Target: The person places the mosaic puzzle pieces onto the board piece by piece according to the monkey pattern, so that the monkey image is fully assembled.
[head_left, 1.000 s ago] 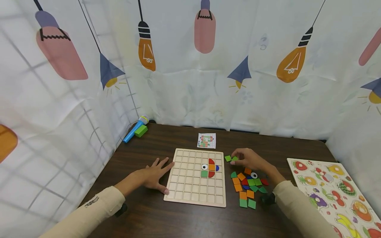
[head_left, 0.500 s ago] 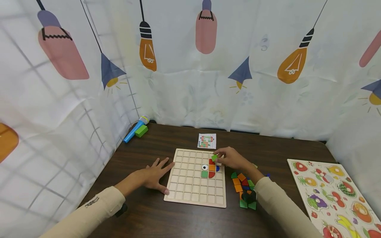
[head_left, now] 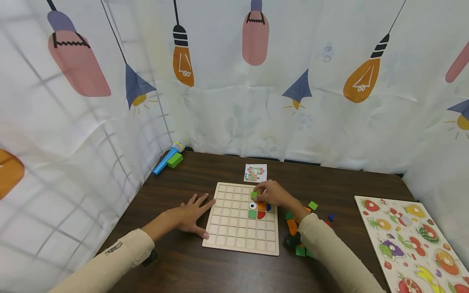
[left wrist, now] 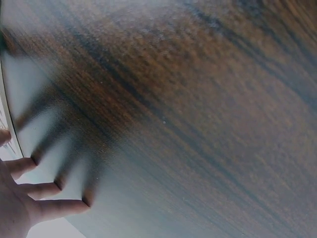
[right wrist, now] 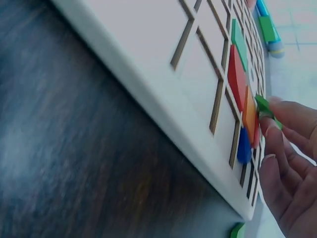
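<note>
A wooden grid board (head_left: 231,232) lies on the dark table. My right hand (head_left: 272,193) pinches a light green square tile (head_left: 254,195) over the board's upper right part. The right wrist view shows this green tile (right wrist: 262,103) tilted between thumb and fingers. Below it, an eye tile (head_left: 253,206), a green square (head_left: 252,214), an orange square (head_left: 261,206), a red quarter-round tile (head_left: 261,215) and a blue half-round tile (head_left: 269,207) sit in the grid. My left hand (head_left: 192,216) rests with spread fingers at the board's left edge, holding nothing.
A printed pattern card (head_left: 255,173) lies behind the board. Loose coloured tiles (head_left: 292,226) lie to the right, partly under my right arm. A fruit puzzle board (head_left: 414,240) is farther right. A toy microphone (head_left: 168,158) and a green block (head_left: 175,160) stand at the back left.
My right hand has picked up a green square tile from beside the board and carried it left over the upper grid. Another green square stays on the table. My left hand has not moved.
</note>
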